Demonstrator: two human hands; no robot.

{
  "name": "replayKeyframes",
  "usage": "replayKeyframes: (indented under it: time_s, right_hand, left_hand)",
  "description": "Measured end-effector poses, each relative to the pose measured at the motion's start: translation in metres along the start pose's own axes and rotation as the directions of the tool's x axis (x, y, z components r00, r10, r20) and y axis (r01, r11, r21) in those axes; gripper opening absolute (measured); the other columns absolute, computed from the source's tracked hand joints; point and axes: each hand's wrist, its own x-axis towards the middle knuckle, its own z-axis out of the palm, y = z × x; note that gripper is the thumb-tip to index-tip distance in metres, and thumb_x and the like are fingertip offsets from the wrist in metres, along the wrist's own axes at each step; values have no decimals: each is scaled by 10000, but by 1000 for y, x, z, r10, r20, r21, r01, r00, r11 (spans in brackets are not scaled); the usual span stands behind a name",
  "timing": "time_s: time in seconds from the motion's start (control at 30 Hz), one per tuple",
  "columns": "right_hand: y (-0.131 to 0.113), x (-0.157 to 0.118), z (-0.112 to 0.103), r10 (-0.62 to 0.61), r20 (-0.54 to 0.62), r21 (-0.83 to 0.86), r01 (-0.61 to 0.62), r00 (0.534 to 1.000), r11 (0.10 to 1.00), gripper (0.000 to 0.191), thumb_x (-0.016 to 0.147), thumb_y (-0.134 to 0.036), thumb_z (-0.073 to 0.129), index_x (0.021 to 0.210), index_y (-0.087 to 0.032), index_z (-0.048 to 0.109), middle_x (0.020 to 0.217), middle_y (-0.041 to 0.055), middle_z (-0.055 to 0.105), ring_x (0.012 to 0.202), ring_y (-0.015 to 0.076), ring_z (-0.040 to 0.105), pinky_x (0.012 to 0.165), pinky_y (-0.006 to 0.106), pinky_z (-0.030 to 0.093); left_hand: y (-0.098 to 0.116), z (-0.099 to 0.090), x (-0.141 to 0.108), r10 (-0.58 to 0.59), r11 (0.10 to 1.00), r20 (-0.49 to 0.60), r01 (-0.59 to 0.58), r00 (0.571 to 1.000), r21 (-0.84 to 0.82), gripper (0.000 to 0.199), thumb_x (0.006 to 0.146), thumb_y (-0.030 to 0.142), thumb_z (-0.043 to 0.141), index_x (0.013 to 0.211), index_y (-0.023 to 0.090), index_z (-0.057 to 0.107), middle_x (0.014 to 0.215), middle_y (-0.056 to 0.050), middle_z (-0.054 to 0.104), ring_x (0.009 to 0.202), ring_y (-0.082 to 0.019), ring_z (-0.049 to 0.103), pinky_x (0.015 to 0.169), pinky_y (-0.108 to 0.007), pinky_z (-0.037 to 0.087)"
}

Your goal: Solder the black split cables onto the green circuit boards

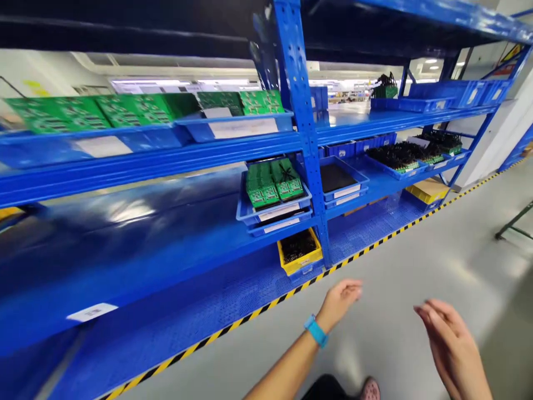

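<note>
My left hand (342,299), with a blue band (316,331) on its wrist, hangs over the grey floor near the striped edge line. Its fingers are loosely curled and hold nothing that I can see. To the right, my right hand (452,333) is raised over the floor, fingers bent and slightly apart, with nothing in it. Neither hand touches the shelving. Nearest to my left hand is a yellow bin (301,261) of small dark parts on the lowest level. Above that bin, green circuit boards (272,183) stand in a blue tray (275,213).
Blue shelving (306,133) runs across the view, its upright near the centre. More green boards (137,109) stand at upper left. Trays of black-wired boards (400,157) are on the right shelf. A yellow-black line (262,309) edges the floor. A green metal leg (514,222) stands at right.
</note>
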Motion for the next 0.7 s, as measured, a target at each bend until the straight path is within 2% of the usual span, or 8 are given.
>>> replayKeyframes:
  time_s: [0.1,0.17,0.23,0.33,0.43,0.53,0.63,0.7]
  right_hand:
    - [-18,29,38,3,105,74,-11,994,997,446,641,-411,748,1010,-224,582,1056,79,594,1028,245,542,943,431,418]
    - [-25,40,60,18,174,103,-36,985,994,435,649,-401,748,1014,-235,580,1074,85,586,1009,243,549,916,432,434]
    - [-29,49,77,36,227,122,-65,973,990,400,672,-404,735,1005,-244,583,1056,87,590,971,242,561,864,425,461]
    - [-29,72,95,64,296,145,-111,953,983,391,680,-417,728,1003,-250,582,1030,87,590,932,244,570,816,415,480]
    - [-26,105,114,115,375,165,-188,920,968,420,675,-429,730,1025,-265,567,1047,78,578,934,244,563,820,417,472]
    - [-16,140,137,158,416,170,-248,895,954,457,663,-423,744,1047,-266,554,1059,69,573,959,239,549,841,404,453]
    - [6,174,161,214,448,156,-312,868,937,483,641,-415,767,1041,-237,563,1028,71,583,920,224,554,801,368,457]
    - [26,201,176,282,475,133,-385,833,914,504,617,-386,791,1035,-208,571,978,69,594,854,209,565,767,353,463]
  left_hand:
    - [48,22,6,136,989,132,-127,982,-72,350,651,328,750,939,146,673,865,-54,630,798,-153,592,762,-275,485]
    - [76,29,4,322,946,278,-296,905,-131,341,682,341,727,971,164,688,908,-85,631,813,-172,597,742,-291,492]
    - [95,30,9,380,925,254,-366,889,-101,254,699,329,715,911,190,714,881,-76,634,769,-155,588,702,-268,487]
    - [108,22,32,330,944,224,-316,917,-100,198,672,292,741,852,211,727,883,-60,628,780,-151,591,691,-248,484]
    - [117,6,68,294,949,260,-250,920,-190,210,632,255,768,837,227,727,909,-42,619,818,-154,598,717,-247,488]
    - [126,-11,103,284,950,236,-239,929,-203,145,640,261,757,765,199,723,851,-36,623,811,-147,589,746,-247,477]
    - [123,-27,139,186,964,139,-154,973,-216,220,648,349,737,704,144,682,710,-27,596,648,-121,555,631,-234,462]
    - [110,-38,163,99,973,27,-91,995,-211,310,660,427,706,665,127,629,599,-1,546,527,-86,475,533,-211,405]
